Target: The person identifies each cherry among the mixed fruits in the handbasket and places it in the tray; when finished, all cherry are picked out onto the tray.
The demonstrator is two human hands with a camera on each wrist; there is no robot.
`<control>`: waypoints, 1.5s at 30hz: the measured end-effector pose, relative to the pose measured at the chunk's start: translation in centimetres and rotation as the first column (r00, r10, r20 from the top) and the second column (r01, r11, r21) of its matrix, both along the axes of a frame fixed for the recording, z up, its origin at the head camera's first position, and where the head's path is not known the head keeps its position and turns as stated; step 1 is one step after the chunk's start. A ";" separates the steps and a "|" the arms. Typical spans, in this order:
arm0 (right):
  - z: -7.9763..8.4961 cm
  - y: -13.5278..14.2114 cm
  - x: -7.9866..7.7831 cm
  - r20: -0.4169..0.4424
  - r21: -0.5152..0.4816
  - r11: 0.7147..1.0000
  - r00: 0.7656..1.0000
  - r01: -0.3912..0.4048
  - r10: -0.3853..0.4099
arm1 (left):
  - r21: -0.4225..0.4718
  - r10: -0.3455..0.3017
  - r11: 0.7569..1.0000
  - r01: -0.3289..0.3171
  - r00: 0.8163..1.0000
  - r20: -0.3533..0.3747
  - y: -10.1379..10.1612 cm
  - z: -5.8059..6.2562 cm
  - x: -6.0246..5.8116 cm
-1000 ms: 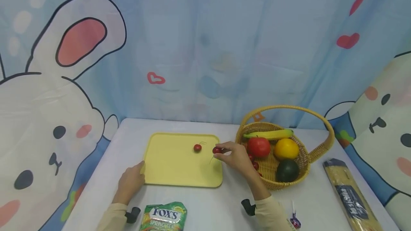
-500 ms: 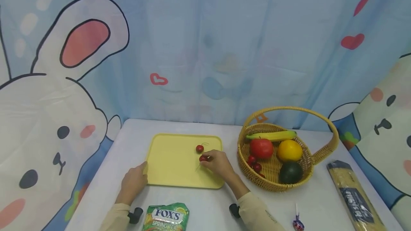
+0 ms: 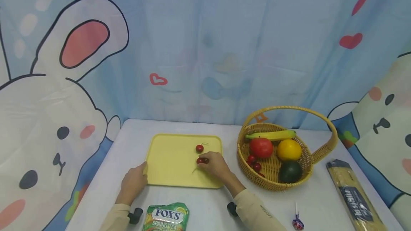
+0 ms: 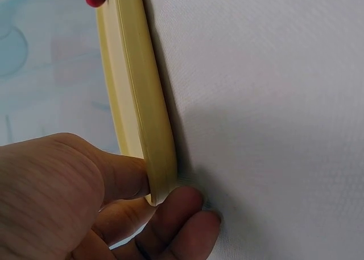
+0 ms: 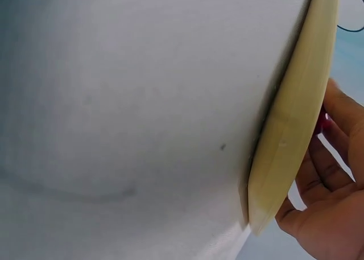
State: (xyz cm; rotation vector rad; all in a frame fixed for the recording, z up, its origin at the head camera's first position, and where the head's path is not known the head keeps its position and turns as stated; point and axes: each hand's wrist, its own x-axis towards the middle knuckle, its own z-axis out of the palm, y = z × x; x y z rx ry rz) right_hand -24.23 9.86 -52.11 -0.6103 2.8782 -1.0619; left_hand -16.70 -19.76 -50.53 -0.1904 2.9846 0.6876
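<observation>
A yellow tray [image 3: 170, 159] lies on the white table. My left hand [image 3: 134, 183] pinches its near left corner; in the left wrist view the thumb [image 4: 128, 177] lies on the rim and other fingers curl at its outer side. Over the tray's right half, my right hand [image 3: 216, 167] pinches a red cherry [image 3: 200, 160] by its side, its thin stem trailing toward the near left. Another cherry [image 3: 199, 148] with a stem rests on the tray just beyond. In the right wrist view, only a sliver of the held cherry [image 5: 322, 122] shows behind the tray's edge.
Right of the tray stands a wicker basket [image 3: 241, 163] with a tall handle, holding a banana, a red fruit, a yellow fruit, a dark green fruit and several cherries. A Fox's candy bag [image 3: 166, 218], a lollipop [image 3: 298, 222] and a noodle pack [image 3: 356, 199] lie nearer.
My right hand has moved left from the tray's right edge with the cherry, then slightly further left and nearer. The left hand has stayed at the tray's corner.
</observation>
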 end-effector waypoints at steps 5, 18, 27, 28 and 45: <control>0.1 0.5 0.1 0.006 -0.008 1.000 1.000 0.007 -0.007 | 0.001 -0.004 1.000 0.004 1.000 0.000 0.1 -0.1 -0.1; 6.4 10.4 1.7 -0.077 -0.183 0.965 0.976 0.187 -0.204 | -0.007 0.007 1.000 -0.007 1.000 -0.004 -0.2 -0.5 0.1; 4.8 16.4 2.4 0.152 0.074 0.957 0.945 0.281 -0.290 | -0.003 0.005 1.000 -0.005 1.000 0.002 -0.7 -0.3 0.3; 4.6 16.6 2.5 0.172 0.090 0.958 0.944 0.270 -0.282 | 0.002 0.006 1.000 -0.006 1.000 0.006 -0.8 -0.4 0.3; 3.8 18.0 2.5 0.220 0.016 0.965 0.940 0.263 -0.260 | 0.001 0.000 1.000 0.000 1.000 0.017 -0.1 -0.6 0.0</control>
